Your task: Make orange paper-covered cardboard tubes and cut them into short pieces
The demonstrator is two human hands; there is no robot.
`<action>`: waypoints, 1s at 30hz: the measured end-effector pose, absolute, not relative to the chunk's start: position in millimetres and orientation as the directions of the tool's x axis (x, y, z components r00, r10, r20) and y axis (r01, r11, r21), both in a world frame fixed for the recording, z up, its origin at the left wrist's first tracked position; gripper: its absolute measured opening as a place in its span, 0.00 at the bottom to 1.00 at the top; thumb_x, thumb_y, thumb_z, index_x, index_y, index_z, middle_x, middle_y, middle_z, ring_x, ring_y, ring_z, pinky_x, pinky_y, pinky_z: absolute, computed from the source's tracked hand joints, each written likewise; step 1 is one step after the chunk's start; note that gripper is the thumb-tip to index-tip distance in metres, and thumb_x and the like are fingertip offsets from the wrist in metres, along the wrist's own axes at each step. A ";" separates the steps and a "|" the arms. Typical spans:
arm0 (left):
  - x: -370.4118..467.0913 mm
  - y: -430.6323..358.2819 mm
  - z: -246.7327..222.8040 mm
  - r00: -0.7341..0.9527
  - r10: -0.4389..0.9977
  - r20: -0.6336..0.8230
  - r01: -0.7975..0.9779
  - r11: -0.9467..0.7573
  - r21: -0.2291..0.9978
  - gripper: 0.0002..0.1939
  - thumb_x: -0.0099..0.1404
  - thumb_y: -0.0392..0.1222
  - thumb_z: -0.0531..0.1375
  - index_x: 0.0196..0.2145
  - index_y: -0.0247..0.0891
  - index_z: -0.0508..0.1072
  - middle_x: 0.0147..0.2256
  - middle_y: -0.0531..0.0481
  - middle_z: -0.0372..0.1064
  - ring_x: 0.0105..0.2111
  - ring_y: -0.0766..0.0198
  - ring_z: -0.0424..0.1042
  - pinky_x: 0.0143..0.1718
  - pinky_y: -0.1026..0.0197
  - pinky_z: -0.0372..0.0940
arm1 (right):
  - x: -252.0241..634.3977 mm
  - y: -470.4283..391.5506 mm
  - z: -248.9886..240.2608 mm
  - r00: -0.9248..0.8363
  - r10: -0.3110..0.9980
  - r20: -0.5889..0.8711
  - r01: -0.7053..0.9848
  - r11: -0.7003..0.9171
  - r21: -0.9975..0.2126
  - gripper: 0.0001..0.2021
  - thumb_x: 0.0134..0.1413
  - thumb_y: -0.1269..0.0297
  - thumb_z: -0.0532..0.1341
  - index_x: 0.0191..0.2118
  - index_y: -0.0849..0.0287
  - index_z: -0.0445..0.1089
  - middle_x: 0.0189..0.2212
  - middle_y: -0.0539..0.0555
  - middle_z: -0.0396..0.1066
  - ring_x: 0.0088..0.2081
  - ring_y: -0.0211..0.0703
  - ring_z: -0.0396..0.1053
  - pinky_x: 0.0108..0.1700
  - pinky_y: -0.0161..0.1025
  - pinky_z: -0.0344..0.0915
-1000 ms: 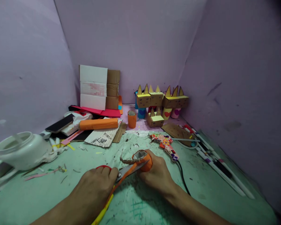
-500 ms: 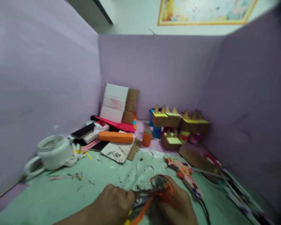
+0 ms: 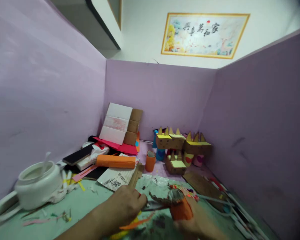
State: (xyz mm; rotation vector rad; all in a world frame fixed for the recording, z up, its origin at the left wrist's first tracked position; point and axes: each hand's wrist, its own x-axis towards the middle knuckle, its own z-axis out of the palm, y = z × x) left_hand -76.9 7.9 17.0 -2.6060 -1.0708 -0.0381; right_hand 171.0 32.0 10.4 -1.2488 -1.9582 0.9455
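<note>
In my right hand is a short cardboard tube wrapped in orange paper, held upright with its open end on top. A ragged grey-brown strip hangs off the tube's rim toward the left. My left hand is closed on a pair of scissors; their metal blades reach the tube's rim, and the fingers hide most of the handles. Below the blades is a thin orange paper strip, with something yellow beneath the left hand.
A white mug-like pot stands at left. Behind are a phone, an orange roll, a leaning box and another orange tube. Spiked cardboard pieces stand back right. A glue gun lies behind my right hand.
The view has tilted up, showing more of the wall picture. The tube now stands more upright and shows more of its orange side; the grey-brown strip extends farther from its rim.
</note>
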 end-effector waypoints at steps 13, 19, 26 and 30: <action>-68.2 -12.4 17.1 0.575 0.818 0.015 0.809 -0.566 -0.156 0.09 0.62 0.29 0.48 0.32 0.39 0.65 0.30 0.48 0.71 0.29 0.57 0.71 0.28 0.59 0.62 | 160.1 18.3 9.8 -0.474 0.880 0.033 0.190 0.139 -0.972 0.12 0.30 0.74 0.60 0.30 0.59 0.68 0.22 0.44 0.63 0.21 0.33 0.55 0.22 0.29 0.55; -70.9 -11.5 11.6 0.567 0.824 -0.012 0.813 -0.562 -0.152 0.10 0.61 0.27 0.48 0.34 0.39 0.65 0.31 0.48 0.72 0.29 0.57 0.71 0.29 0.59 0.63 | 159.6 23.9 -4.0 -0.369 0.911 0.183 0.287 0.299 -0.910 0.12 0.31 0.75 0.62 0.30 0.60 0.67 0.25 0.46 0.64 0.26 0.35 0.58 0.26 0.31 0.58; -75.9 -12.5 2.2 0.574 0.818 -0.015 0.807 -0.569 -0.157 0.11 0.58 0.26 0.49 0.32 0.39 0.65 0.28 0.49 0.72 0.28 0.60 0.71 0.27 0.63 0.60 | 160.6 23.6 -6.2 -0.363 0.915 0.178 0.326 0.304 -0.895 0.13 0.32 0.73 0.63 0.31 0.59 0.68 0.25 0.45 0.64 0.25 0.35 0.59 0.27 0.31 0.58; -75.2 -14.7 7.3 0.577 0.816 -0.014 0.812 -0.576 -0.090 0.11 0.61 0.27 0.47 0.31 0.38 0.66 0.24 0.50 0.71 0.24 0.61 0.71 0.25 0.64 0.59 | 160.5 24.2 -10.4 -0.312 0.934 0.173 0.361 0.285 -0.888 0.11 0.31 0.73 0.63 0.29 0.59 0.66 0.24 0.45 0.63 0.25 0.35 0.58 0.25 0.31 0.57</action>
